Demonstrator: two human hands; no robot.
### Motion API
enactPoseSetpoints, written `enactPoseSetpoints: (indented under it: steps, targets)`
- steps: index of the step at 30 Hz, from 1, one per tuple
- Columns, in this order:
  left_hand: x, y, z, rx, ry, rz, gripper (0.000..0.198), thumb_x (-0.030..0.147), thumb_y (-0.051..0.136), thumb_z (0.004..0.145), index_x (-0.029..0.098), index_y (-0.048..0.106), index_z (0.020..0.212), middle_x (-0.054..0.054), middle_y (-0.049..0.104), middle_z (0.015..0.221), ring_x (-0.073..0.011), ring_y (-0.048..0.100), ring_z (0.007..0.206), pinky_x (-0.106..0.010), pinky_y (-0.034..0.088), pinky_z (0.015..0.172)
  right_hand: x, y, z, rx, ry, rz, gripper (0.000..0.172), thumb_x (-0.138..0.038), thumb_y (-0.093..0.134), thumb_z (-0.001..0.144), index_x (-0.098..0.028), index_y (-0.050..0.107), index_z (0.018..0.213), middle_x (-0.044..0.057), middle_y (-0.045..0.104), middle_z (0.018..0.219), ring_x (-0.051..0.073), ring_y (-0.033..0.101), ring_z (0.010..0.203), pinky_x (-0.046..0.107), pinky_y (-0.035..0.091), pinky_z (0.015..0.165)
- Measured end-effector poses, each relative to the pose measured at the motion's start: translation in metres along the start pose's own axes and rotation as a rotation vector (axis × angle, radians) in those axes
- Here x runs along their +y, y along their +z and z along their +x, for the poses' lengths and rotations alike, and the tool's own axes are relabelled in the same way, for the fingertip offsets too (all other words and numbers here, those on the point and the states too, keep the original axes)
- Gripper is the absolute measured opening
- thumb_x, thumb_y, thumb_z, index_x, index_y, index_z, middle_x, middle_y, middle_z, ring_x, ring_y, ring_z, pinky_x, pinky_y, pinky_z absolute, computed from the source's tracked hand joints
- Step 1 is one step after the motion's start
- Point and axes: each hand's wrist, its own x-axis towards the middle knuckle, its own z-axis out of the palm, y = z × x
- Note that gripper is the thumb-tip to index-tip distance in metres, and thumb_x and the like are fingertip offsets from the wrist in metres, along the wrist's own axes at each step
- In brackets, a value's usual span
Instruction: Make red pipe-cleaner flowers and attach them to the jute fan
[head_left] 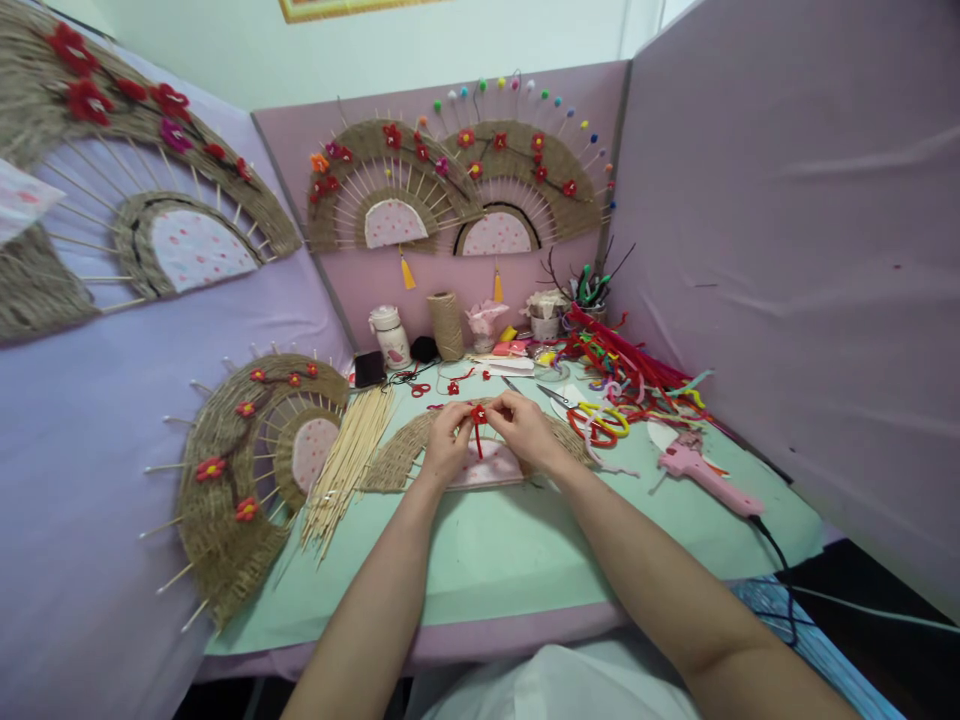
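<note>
Between the left hand (pixel 448 440) and right hand (pixel 523 428), pinched in the finger grip of both, a red flower (pixel 480 413), about as near to each, red stem (pixel 479 442) down toward the body. Just over or on a brown fan (pixel 399 453), hard to tell which. Underneath, a green surface (pixel 495 560); around, purple walls (pixel 772 210).

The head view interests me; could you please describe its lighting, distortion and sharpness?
Head view: soft light, the pale wall brighter than the right-hand partition; head view: wide-angle edge stretch, notably on the upper-left fan; head view: no obvious motion blur on the left hand or right hand, but the red flower between them shows little fine detail.
</note>
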Motion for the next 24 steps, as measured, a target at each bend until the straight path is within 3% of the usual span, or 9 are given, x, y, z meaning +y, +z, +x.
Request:
enactPoseSetpoints:
  steps: [10, 19, 24]
  targets:
    - [0.0005, 0.0009, -0.0002, 0.129, -0.266, -0.298, 0.02, 0.036, 0.064, 0.071, 0.018, 0.064, 0.081, -0.001, 0.062, 0.078, -0.0134, 0.054, 0.074, -0.025, 0.043, 0.072, 0.0015, -0.0059, 0.0054, -0.025, 0.17, 0.149, 0.025, -0.037, 0.053, 0.078, -0.015, 0.064, 0.077, 0.002, 0.064, 0.072, 0.015, 0.055, 0.067, 0.026, 0.042, 0.063]
    - [-0.001, 0.0016, -0.001, 0.083, -0.262, -0.273, 0.02, 0.035, 0.063, 0.072, 0.017, 0.064, 0.082, -0.001, 0.061, 0.077, -0.0117, 0.052, 0.071, -0.023, 0.042, 0.068, -0.0013, -0.0039, 0.0043, -0.074, 0.117, 0.216, 0.017, -0.03, 0.056, 0.076, -0.016, 0.064, 0.082, 0.004, 0.065, 0.081, 0.015, 0.057, 0.075, 0.027, 0.044, 0.069]
    - [-0.0046, 0.0045, -0.0025, 0.054, -0.306, -0.311, 0.023, 0.036, 0.064, 0.07, 0.017, 0.064, 0.082, -0.002, 0.061, 0.081, -0.012, 0.052, 0.073, -0.021, 0.042, 0.066, -0.0029, -0.0057, 0.002, 0.035, -0.033, 0.112, 0.01, -0.026, 0.057, 0.077, -0.018, 0.06, 0.082, 0.003, 0.059, 0.082, 0.014, 0.052, 0.071, 0.027, 0.044, 0.066]
